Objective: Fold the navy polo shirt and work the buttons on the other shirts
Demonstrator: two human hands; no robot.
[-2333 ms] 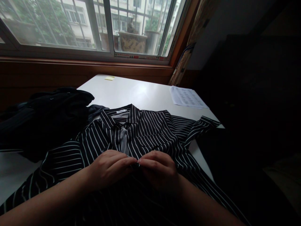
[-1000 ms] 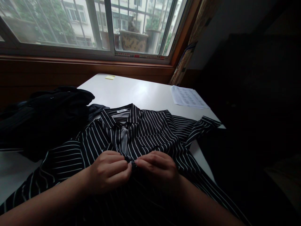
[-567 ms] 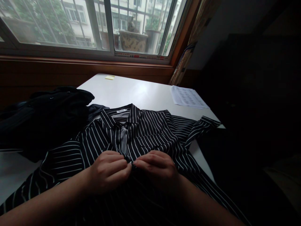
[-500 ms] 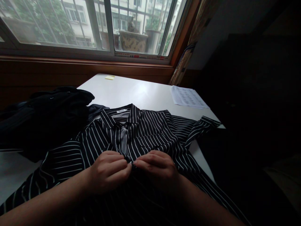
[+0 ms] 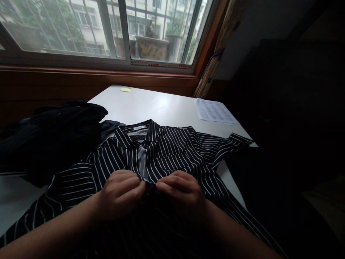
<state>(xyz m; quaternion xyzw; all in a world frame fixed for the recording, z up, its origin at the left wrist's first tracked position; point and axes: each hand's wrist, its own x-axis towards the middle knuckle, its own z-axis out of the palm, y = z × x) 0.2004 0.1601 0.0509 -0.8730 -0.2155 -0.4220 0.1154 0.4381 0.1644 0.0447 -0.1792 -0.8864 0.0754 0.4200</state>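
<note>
A black shirt with white stripes (image 5: 172, 151) lies spread face up on the white table (image 5: 156, 106), collar toward the window. My left hand (image 5: 121, 194) and my right hand (image 5: 180, 192) meet at the middle of its front opening. Both are closed in a pinch, each gripping one edge of the shirt's front placket. The fingertips touch over a small dark spot between them that is too small to make out. Both forearms rest across the lower part of the shirt.
A heap of dark clothing (image 5: 51, 133) lies on the table's left side. A printed sheet of paper (image 5: 214, 111) rests at the far right corner, a yellow sticky note (image 5: 125, 89) near the window sill. A curtain (image 5: 212, 68) hangs at the right; beyond the table's right edge is dark.
Both hands have stayed pinched together on the shirt's front, shifting slightly up toward the collar. The left fingers have curled tighter.
</note>
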